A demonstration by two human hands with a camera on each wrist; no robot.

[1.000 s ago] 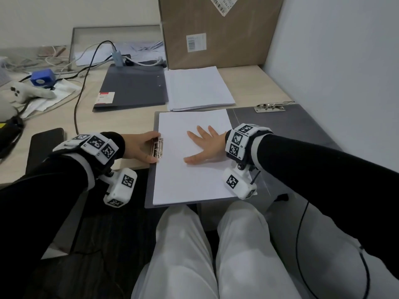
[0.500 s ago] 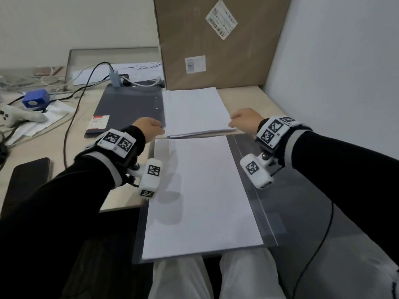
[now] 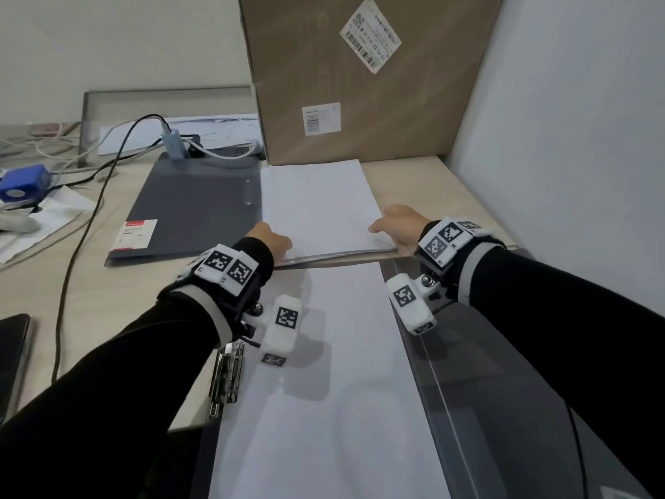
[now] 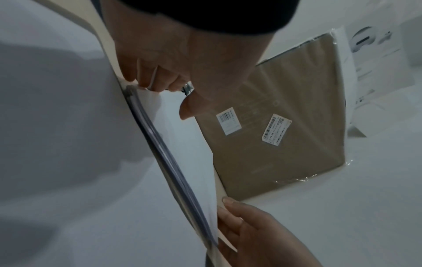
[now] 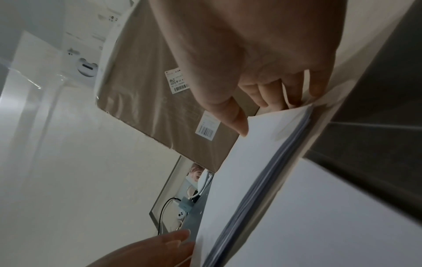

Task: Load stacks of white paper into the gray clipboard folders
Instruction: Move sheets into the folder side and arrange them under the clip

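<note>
A loose stack of white paper [image 3: 316, 207] lies on the desk beyond the open gray clipboard folder [image 3: 503, 390]. My left hand [image 3: 270, 240] grips the stack's near-left corner, fingers [image 4: 160, 79] curled under it and thumb above. My right hand [image 3: 397, 225] grips the near-right corner, thumb on top and fingers [image 5: 274, 94] beneath. The stack's near edge [image 4: 173, 171] [image 5: 262, 171] is raised slightly. The open folder holds a sheaf of paper [image 3: 324, 383] beside its metal clip [image 3: 226, 376]. A second gray folder [image 3: 194, 207] lies closed to the left.
A tall cardboard box [image 3: 360, 77] stands right behind the stack, against the white wall [image 3: 575, 138] on the right. Cables [image 3: 90, 196], a blue device [image 3: 23, 181] and a dark phone [image 3: 10, 354] occupy the desk's left side.
Both hands left the loaded folder, the left from its clip and the right from its paper. They reached forward and took the near corners of the loose stack.
</note>
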